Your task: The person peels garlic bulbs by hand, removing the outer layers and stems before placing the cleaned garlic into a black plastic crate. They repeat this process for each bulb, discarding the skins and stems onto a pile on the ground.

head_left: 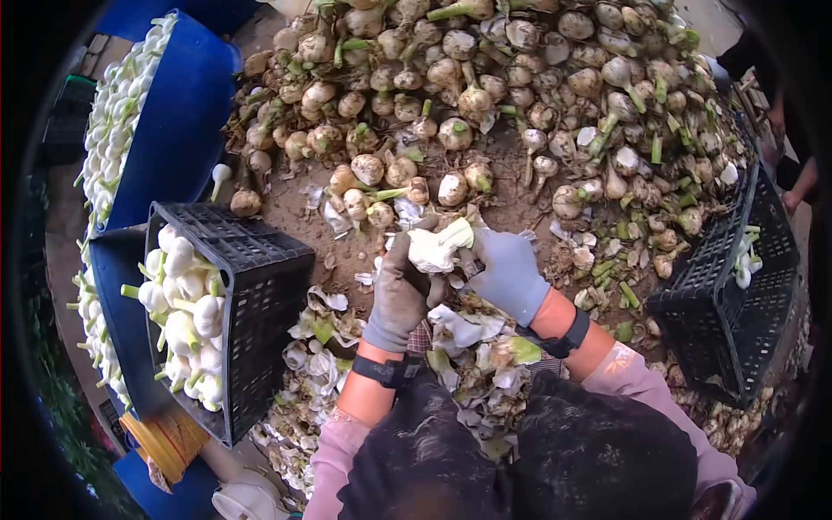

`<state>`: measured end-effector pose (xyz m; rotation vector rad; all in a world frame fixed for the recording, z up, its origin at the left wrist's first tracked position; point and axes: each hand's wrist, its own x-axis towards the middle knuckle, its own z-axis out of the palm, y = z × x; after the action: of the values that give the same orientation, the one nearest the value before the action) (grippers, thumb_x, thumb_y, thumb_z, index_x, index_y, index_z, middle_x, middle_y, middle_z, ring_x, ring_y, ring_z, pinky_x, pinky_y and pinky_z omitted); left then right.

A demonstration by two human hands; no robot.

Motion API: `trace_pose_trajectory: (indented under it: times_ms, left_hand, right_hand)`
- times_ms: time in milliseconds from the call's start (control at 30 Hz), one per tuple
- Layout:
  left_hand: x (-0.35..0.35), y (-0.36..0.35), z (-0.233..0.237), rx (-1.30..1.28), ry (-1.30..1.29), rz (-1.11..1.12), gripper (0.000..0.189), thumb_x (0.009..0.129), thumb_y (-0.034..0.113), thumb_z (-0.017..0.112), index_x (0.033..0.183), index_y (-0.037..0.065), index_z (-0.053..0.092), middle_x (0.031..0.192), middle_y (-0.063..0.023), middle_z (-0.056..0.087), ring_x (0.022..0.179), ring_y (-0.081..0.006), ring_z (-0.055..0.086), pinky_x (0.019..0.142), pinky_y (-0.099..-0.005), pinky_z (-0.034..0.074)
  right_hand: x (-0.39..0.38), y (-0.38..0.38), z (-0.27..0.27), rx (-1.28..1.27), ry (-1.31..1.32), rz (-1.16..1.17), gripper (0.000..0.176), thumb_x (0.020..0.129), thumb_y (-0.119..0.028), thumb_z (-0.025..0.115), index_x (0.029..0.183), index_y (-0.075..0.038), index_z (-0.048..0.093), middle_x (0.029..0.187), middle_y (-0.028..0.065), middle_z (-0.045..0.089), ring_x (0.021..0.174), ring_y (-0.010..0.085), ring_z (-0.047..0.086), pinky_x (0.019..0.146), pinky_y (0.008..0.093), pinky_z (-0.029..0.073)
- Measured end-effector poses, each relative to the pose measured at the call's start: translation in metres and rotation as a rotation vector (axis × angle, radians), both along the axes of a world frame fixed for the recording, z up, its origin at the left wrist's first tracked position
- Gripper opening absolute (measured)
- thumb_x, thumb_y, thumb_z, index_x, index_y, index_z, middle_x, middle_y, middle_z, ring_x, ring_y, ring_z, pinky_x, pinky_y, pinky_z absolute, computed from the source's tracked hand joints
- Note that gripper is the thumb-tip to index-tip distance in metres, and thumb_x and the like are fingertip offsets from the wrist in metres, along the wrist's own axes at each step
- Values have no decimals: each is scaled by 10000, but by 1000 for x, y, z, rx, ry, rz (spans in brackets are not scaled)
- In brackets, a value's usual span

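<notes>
A white garlic bulb (432, 250) with a short pale-green stem is held up in front of me, its outer skin largely stripped. My left hand (392, 299), in a soiled grey glove, is closed around the bulb's left side. From the right, my right hand (510, 276) in a light grey glove has its fingers curled against the bulb near the stem; some fingertips are hidden. Below both hands, peeled garlic skins (472, 338) lie heaped between my knees. Several dirty, unpeeled bulbs (367, 170) rest on the soil just beyond.
A large pile of unpeeled garlic (485, 78) spreads across the far side. At left stand a black crate (269, 251) of clean bulbs and a blue container (173, 113) of more. Another black crate (693, 312) stands right, near another person's arm (802, 184).
</notes>
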<state>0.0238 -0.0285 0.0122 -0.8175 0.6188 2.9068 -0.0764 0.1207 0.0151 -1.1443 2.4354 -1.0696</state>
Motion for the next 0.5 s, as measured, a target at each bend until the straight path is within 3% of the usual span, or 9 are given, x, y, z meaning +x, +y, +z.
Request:
trace_pose_trajectory:
  times_ms: [67,133,167,200,267,300,400,467,500]
  left_hand:
    - [2,4,6,-166,16,-1,554,941,376,540,1401,91,418,1141,-92,632,743,-173,631,583,-263,502]
    - [2,4,6,-511,17,-24,588,917,282,615,1421,79,391,1173,-91,612,826,-185,642,710,-292,538]
    - [4,1,8,-555,-36,-106,650,865,130,674,1436,70,370,1250,-95,565,1009,-188,621,870,-323,527]
    - [3,3,7,-550,-27,-117,650,865,130,674,1436,70,370,1250,-95,565,1009,-188,621,870,-323,527]
    - [2,6,6,-1157,46,-250,782,756,-19,724,1446,46,360,1367,-94,475,1183,-179,525,979,-316,467]
    - [1,7,6,-1311,61,-245,765,722,-43,737,1410,24,408,1332,-82,506,1150,-177,542,974,-310,465]
    - [2,16,17,-948,-45,-267,705,724,-22,739,1369,15,456,1247,-71,568,1123,-156,556,964,-320,474]
    - [3,21,14,-763,-51,-219,588,760,7,710,1311,26,506,1131,-59,621,993,-121,596,852,-283,518]
    - [5,24,8,-628,-117,-221,510,806,82,678,1289,36,520,1091,-61,629,888,-117,599,731,-257,503]
  right_hand:
    - [2,1,-6,-94,-157,-49,184,867,-170,641,1001,-49,608,827,136,657,672,307,637,591,375,505]
    - [-4,4,1,-435,-1090,-101,418,922,-186,631,1288,-18,519,1134,86,651,1001,169,627,860,294,489]
    - [-11,8,9,-336,-1293,-51,525,928,-218,642,1372,-13,448,1244,50,582,1094,118,535,944,276,437]
    - [-7,7,5,-398,-1247,-48,479,918,-218,653,1322,-10,500,1189,60,619,1050,123,567,918,278,454]
    - [-10,12,-5,-294,-1268,-73,428,899,-115,664,1275,2,497,1065,62,664,894,95,603,748,244,502]
    - [-10,13,-8,-297,-1268,-80,428,899,-115,664,1275,2,497,1065,62,664,894,95,603,748,244,502]
    - [-5,16,-18,-409,-1097,-16,293,885,-75,660,1156,7,584,1015,45,682,847,109,616,736,274,507]
    - [-1,18,-24,-305,-1107,-104,258,858,-62,660,1098,15,607,1007,80,687,879,117,615,752,299,507]
    - [-3,22,-26,-131,-910,-75,269,847,-71,648,1093,27,596,1007,115,671,884,124,618,751,310,508]
